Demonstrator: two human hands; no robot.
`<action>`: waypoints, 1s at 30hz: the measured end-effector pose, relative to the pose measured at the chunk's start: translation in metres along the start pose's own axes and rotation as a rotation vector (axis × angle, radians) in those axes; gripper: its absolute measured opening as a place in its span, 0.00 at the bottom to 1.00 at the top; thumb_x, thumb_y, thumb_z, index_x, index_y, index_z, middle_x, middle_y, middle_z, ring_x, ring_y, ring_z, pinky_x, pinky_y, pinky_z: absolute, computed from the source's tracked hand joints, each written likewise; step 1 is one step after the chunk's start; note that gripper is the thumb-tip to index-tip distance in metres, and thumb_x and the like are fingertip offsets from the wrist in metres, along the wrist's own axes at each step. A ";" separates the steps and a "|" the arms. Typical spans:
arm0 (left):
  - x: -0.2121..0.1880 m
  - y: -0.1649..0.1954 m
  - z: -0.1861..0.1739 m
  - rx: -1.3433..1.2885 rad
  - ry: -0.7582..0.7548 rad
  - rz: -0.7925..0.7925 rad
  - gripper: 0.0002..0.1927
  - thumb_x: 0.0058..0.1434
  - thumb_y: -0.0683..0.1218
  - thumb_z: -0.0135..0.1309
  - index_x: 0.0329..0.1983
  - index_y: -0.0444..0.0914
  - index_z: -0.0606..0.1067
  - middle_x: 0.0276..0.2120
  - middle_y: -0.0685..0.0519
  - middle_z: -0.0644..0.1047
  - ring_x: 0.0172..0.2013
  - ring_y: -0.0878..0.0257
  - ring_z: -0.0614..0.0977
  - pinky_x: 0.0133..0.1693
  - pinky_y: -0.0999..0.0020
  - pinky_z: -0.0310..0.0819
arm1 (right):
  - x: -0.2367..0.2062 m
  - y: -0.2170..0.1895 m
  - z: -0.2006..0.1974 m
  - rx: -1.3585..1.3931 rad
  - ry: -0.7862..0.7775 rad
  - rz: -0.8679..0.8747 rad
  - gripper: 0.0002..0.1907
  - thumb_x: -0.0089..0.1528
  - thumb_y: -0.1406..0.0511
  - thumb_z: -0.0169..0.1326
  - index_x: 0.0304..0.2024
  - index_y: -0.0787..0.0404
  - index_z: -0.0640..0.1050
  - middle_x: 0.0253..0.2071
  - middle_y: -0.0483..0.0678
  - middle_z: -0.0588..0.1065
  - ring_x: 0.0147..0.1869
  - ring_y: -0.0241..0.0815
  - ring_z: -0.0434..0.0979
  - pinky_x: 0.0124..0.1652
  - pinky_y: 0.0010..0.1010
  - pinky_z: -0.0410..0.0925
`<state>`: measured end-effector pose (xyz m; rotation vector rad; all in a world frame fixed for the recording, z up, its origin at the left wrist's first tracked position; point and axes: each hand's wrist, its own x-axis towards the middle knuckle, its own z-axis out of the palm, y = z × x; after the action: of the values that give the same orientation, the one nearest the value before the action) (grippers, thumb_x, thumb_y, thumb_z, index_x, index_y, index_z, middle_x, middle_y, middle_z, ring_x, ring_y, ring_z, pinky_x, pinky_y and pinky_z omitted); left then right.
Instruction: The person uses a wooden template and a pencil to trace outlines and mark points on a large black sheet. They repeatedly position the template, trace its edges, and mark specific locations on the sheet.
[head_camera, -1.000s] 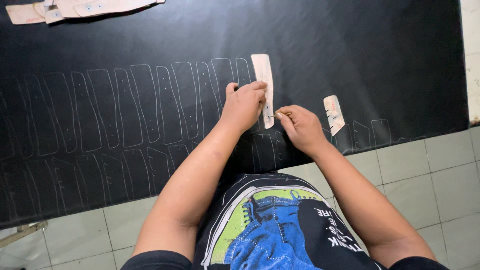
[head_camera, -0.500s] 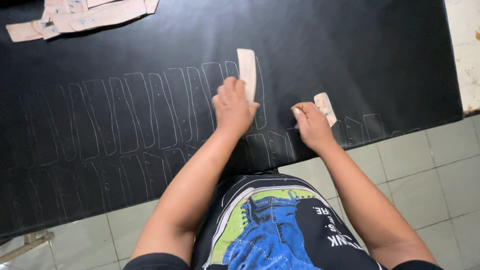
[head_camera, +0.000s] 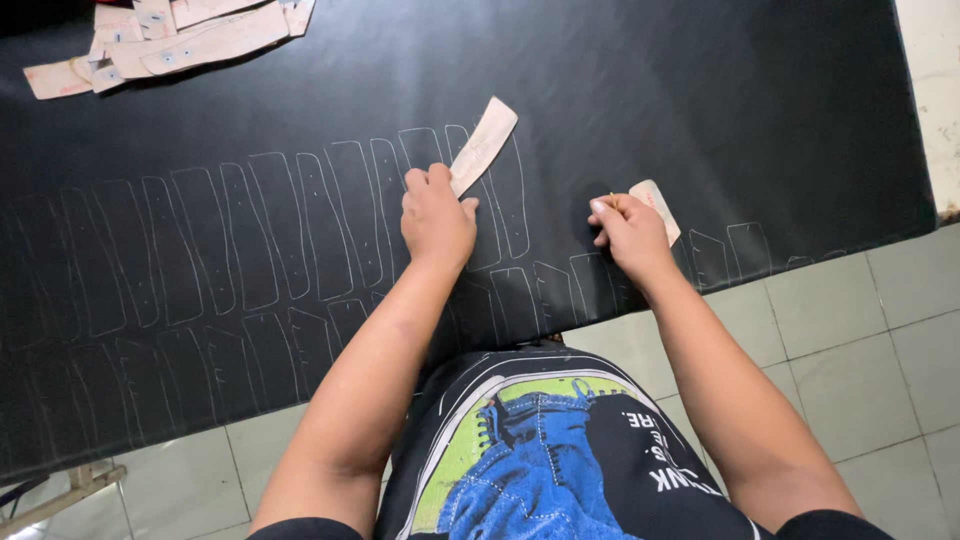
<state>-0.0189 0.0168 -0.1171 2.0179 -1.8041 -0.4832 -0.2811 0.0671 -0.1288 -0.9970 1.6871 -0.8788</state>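
Observation:
A large black sheet (head_camera: 700, 90) lies on the floor, covered with rows of pale traced outlines (head_camera: 250, 240). My left hand (head_camera: 436, 212) grips the lower end of a long beige paper template (head_camera: 486, 142), which tilts up to the right over the outlines. My right hand (head_camera: 628, 232) is closed around a thin marking tool, its tip hidden, and rests on the sheet beside a small beige template (head_camera: 655, 204) that lies flat just right of the fingers.
A pile of several beige templates (head_camera: 170, 40) lies at the sheet's far left. Pale floor tiles (head_camera: 850, 320) border the sheet in front and at the right. My knees and printed black shirt (head_camera: 560, 450) fill the bottom.
My left hand has lifted and swung the long template so it leans right. My right hand has moved right, away from it, to the small template.

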 end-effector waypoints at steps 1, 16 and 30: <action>-0.002 0.003 -0.002 0.003 0.012 -0.006 0.24 0.51 0.47 0.65 0.47 0.35 0.69 0.46 0.40 0.71 0.43 0.39 0.79 0.41 0.49 0.75 | -0.001 0.000 0.001 -0.012 -0.019 0.003 0.14 0.66 0.60 0.54 0.46 0.64 0.80 0.36 0.44 0.79 0.30 0.30 0.74 0.34 0.24 0.67; -0.012 0.039 -0.015 -0.223 -0.066 0.571 0.04 0.65 0.41 0.60 0.42 0.43 0.77 0.48 0.53 0.75 0.46 0.52 0.82 0.47 0.57 0.76 | -0.014 -0.034 -0.001 0.257 -0.435 0.251 0.12 0.61 0.62 0.60 0.42 0.65 0.82 0.25 0.42 0.75 0.18 0.27 0.62 0.17 0.20 0.53; -0.017 0.024 0.008 -0.162 -0.209 0.482 0.34 0.52 0.52 0.67 0.63 0.45 0.73 0.71 0.44 0.60 0.73 0.49 0.56 0.70 0.44 0.38 | 0.014 -0.037 0.034 -0.206 0.100 -0.113 0.16 0.56 0.62 0.66 0.41 0.64 0.79 0.29 0.47 0.79 0.32 0.35 0.79 0.33 0.27 0.71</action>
<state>-0.0450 0.0313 -0.1118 1.4004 -2.2045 -0.6782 -0.2438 0.0359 -0.1106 -1.2145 1.8483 -0.8524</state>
